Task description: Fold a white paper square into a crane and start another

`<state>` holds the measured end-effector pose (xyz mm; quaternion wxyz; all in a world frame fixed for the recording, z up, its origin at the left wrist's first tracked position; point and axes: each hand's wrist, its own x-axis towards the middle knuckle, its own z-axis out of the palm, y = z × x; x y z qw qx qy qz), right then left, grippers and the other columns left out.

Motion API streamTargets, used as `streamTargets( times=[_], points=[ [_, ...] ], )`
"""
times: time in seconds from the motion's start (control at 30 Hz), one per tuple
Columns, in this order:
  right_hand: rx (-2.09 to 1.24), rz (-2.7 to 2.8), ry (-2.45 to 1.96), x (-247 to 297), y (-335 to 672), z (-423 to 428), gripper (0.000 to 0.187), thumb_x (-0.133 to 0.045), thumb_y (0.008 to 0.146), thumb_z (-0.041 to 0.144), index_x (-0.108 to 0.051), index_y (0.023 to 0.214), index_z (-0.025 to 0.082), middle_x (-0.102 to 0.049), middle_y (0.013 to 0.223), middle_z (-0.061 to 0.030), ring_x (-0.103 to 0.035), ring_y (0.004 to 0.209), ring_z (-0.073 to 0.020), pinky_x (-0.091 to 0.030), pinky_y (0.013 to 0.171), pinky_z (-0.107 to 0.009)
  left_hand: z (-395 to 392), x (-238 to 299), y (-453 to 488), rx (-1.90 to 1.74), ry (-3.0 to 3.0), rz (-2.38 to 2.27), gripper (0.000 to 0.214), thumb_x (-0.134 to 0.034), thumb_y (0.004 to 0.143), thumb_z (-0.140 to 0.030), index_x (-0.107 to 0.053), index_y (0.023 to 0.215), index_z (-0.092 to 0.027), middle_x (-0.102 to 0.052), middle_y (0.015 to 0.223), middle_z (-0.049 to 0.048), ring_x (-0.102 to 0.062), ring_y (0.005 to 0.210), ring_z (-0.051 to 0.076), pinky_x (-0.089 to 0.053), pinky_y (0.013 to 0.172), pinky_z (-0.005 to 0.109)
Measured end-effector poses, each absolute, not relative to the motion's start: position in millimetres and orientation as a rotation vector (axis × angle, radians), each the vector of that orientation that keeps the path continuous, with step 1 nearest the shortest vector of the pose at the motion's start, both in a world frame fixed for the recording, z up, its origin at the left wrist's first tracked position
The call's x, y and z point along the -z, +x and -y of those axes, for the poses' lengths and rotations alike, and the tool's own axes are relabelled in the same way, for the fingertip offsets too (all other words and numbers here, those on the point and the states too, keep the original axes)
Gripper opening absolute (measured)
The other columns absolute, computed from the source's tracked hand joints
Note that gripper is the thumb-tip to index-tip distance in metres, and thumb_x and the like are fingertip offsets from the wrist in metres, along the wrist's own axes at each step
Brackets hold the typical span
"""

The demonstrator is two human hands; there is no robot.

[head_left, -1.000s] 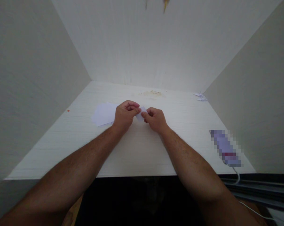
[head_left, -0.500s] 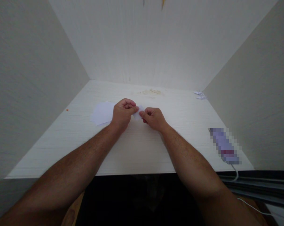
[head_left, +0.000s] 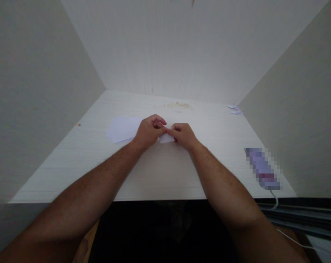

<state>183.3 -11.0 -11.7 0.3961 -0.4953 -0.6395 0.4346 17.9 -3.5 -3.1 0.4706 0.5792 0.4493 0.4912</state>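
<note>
A small folded piece of white paper (head_left: 166, 138) lies between my two hands near the middle of the white table (head_left: 160, 171). My left hand (head_left: 148, 130) pinches its left side with curled fingers. My right hand (head_left: 184, 135) pinches its right side, fingers closed on it. Most of the paper is hidden by my fingers. A loose stack of white paper sheets (head_left: 123, 128) lies flat just left of my left hand.
White walls close the table in on the left, back and right. A small folded paper figure (head_left: 235, 109) sits in the far right corner. A blurred device (head_left: 262, 169) with a white cable lies at the right. A yellowish stain (head_left: 178, 105) marks the far table.
Both hands have lowered the small paper toward the tabletop and drawn closer together over it. The camera view shifted slightly.
</note>
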Motion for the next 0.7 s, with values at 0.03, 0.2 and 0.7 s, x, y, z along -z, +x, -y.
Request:
streamTargets(
  times=[0.03, 0.2, 0.7],
  points=[
    [-1.151, 1.638, -1.258, 10, 185, 11, 0.043, -0.068, 0.077, 0.049, -0.048, 0.054, 0.020, -0.042, 0.047, 0.0065, -0.036, 0.047, -0.0067, -0.025, 0.047, -0.024, 4, 2, 18, -1.184, 1.422, -1.107, 0.022, -0.076, 0.060, -0.015, -0.063, 0.078, -0.018, -0.064, 0.059, -0.0030, -0.053, 0.050, 0.009, -0.040, 0.051, 0.022],
    [-1.209, 1.723, -1.293, 7, 189, 13, 0.037, -0.072, 0.072, 0.040, -0.047, 0.055, 0.019, -0.042, 0.049, 0.0075, -0.034, 0.047, -0.0055, -0.023, 0.048, -0.024, 4, 1, 16, -1.173, 1.428, -1.108, 0.023, -0.077, 0.061, -0.014, -0.065, 0.079, -0.017, -0.066, 0.061, -0.0017, -0.055, 0.052, 0.009, -0.041, 0.053, 0.023],
    [-1.082, 1.510, -1.197, 14, 182, 9, 0.045, -0.075, 0.067, 0.058, -0.056, 0.057, 0.018, -0.051, 0.051, 0.0037, -0.040, 0.050, -0.0078, -0.029, 0.050, -0.025, 2, 5, 20, -1.174, 1.035, -0.858, 0.043, -0.092, 0.048, -0.020, -0.072, 0.085, -0.012, -0.072, 0.073, 0.0045, -0.066, 0.063, 0.013, -0.050, 0.062, 0.027]
  ],
)
